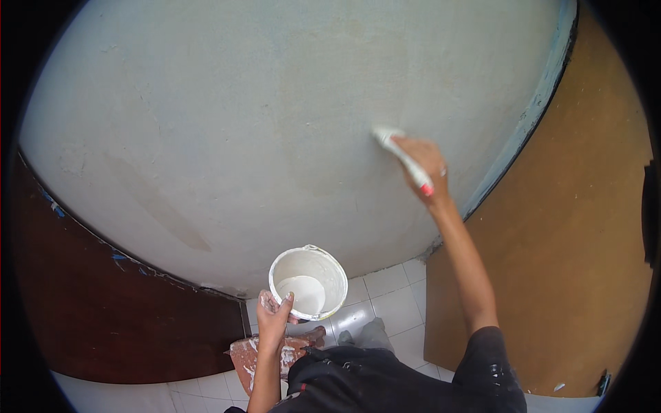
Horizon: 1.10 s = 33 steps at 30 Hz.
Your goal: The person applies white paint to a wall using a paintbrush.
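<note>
My right hand is closed around a white-handled paintbrush with a red end. The brush head is up at the pale wall, slightly blurred; whether its bristles touch the surface I cannot tell. Lower down, my left hand grips the rim of a white bucket, thumb over the edge. White paint lies in the bottom of the bucket, which is tilted so I see inside. Paint smears mark the fingers of my left hand.
A dark brown door stands at the left, and a lighter brown door at the right. Beneath me, a paint-splashed reddish stool-like object sits on the white tile floor. Bluish paint edges the wall's right side.
</note>
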Tool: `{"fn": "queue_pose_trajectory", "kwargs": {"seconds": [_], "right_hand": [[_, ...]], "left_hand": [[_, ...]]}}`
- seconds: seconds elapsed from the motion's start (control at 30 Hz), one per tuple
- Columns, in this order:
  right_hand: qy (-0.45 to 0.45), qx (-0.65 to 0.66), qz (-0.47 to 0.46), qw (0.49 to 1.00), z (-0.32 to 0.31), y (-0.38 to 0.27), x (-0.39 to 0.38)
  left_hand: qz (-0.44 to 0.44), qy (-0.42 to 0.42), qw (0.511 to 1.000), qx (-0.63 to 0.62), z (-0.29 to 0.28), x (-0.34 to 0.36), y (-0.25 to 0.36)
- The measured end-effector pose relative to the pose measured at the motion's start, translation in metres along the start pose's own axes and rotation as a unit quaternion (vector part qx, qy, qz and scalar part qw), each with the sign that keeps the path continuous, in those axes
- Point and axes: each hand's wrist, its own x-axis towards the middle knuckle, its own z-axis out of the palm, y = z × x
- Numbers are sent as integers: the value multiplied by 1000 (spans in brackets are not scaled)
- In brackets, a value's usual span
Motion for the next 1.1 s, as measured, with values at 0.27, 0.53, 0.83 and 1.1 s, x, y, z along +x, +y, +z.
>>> {"fn": "queue_pose_trajectory", "kwargs": {"seconds": [0.27, 0.53, 0.83, 1.1], "right_hand": [[-74, -26, 14, 997, 30, -14, -70], [-10, -39, -51, 998, -35, 11, 52], [-28, -78, -39, 996, -22, -8, 14], [-1, -54, -97, 994, -55, 0, 87]], "left_hand": [[8, -11, 1000, -2, 5, 2, 2], [4, -19, 1000, -12, -2, 4, -1], [-6, -21, 1000, -21, 0, 7, 2], [12, -22, 999, -25, -1, 7, 2]]}}
